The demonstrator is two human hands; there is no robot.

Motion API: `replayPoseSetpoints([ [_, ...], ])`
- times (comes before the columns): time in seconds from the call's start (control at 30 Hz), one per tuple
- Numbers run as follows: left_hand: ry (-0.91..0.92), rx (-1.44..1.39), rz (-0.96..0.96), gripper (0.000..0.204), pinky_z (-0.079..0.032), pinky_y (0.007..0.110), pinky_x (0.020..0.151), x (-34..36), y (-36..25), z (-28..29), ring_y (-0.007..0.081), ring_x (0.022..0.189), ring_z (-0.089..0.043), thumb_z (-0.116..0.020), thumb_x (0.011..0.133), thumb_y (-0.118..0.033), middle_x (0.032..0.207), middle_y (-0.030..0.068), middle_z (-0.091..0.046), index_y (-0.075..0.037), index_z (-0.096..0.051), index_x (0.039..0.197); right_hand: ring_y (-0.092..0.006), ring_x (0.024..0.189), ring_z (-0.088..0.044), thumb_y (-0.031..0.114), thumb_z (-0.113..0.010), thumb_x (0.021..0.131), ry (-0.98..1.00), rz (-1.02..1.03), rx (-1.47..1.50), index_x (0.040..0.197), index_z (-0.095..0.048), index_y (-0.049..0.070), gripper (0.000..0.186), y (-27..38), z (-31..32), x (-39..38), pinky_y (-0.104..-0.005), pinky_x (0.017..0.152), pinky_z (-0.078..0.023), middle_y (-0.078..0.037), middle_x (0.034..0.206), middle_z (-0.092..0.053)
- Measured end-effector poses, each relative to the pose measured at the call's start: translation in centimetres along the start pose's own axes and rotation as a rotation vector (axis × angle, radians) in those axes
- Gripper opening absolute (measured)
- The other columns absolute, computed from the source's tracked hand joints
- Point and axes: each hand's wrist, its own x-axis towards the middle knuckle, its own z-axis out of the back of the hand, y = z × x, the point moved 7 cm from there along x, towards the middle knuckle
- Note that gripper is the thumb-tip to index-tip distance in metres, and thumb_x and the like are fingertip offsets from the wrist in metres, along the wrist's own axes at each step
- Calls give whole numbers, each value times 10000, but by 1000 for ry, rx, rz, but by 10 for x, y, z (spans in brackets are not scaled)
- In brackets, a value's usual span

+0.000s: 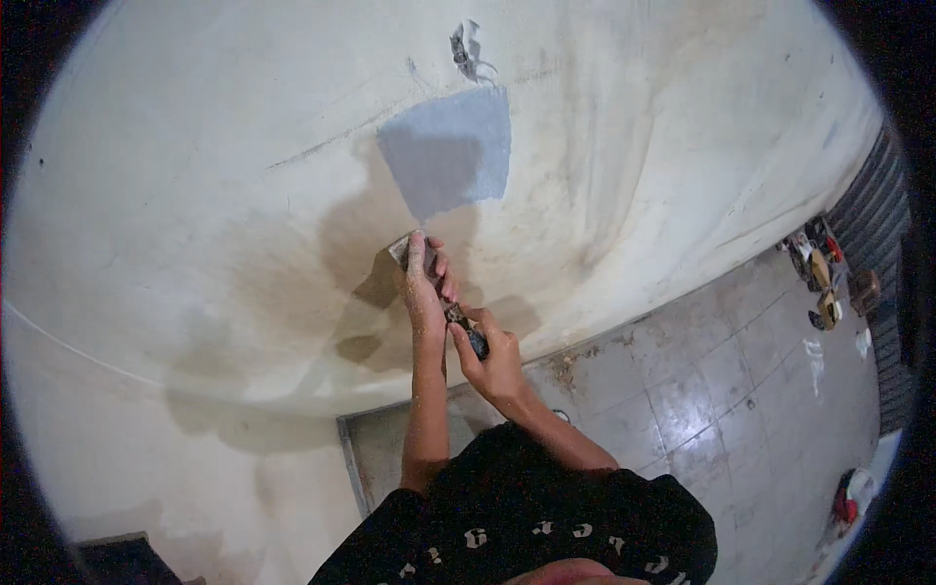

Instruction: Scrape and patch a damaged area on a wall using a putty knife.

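In front of a pale, stained wall (pixel 273 224), my left hand (pixel 422 278) is closed round a flat, dirty rectangular plate (pixel 398 251), its thumb along the top. Just below and to the right, my right hand (pixel 495 356) grips a small tool with a dark rounded handle (pixel 478 343). That tool's smeared front end (pixel 454 314) reaches close to my left palm; whether it touches is hidden. Above both hands is a smooth grey patch (pixel 448 156) on the wall, partly covered by shadow.
A hole with dark bits sticking out (pixel 462 49) breaks the wall above the patch. Grey floor tiles (pixel 702 409) stretch to the right. Beside a ribbed dark shutter (pixel 882 244) lie assorted items (pixel 821 278). A red and white object (pixel 850 497) sits at lower right.
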Motion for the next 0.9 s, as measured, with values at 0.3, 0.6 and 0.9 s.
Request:
replayPoseSetpoints([
  [0.3, -75, 20, -5, 349, -275, 272, 340, -5, -1, 1, 106, 355, -337, -526, 943, -449, 569, -24, -402, -105, -534, 883, -357, 616, -658, 196, -625, 900, 55, 2, -11, 1134, -570, 57, 278, -2, 2, 2, -395, 529, -495, -214, 723, -644],
  [0.6, -87, 14, -75, 342, -277, 274, 330, -5, -2, 0, 103, 346, -335, -522, 953, -421, 562, -21, -397, -86, -527, 885, -347, 588, -649, 191, -623, 901, 69, 46, -15, 1156, -566, 63, 292, -5, 5, 5, -391, 515, -486, -195, 710, -650],
  [0.9, -90, -35, -111, 351, -263, 264, 313, -3, 1, 1, 102, 340, -333, -528, 950, -426, 557, -20, -387, -81, -530, 886, -99, 453, -451, 130, -635, 901, 45, 149, 51, 1136, -558, -8, 283, -6, 8, 7, -273, 439, -363, -124, 551, -546],
])
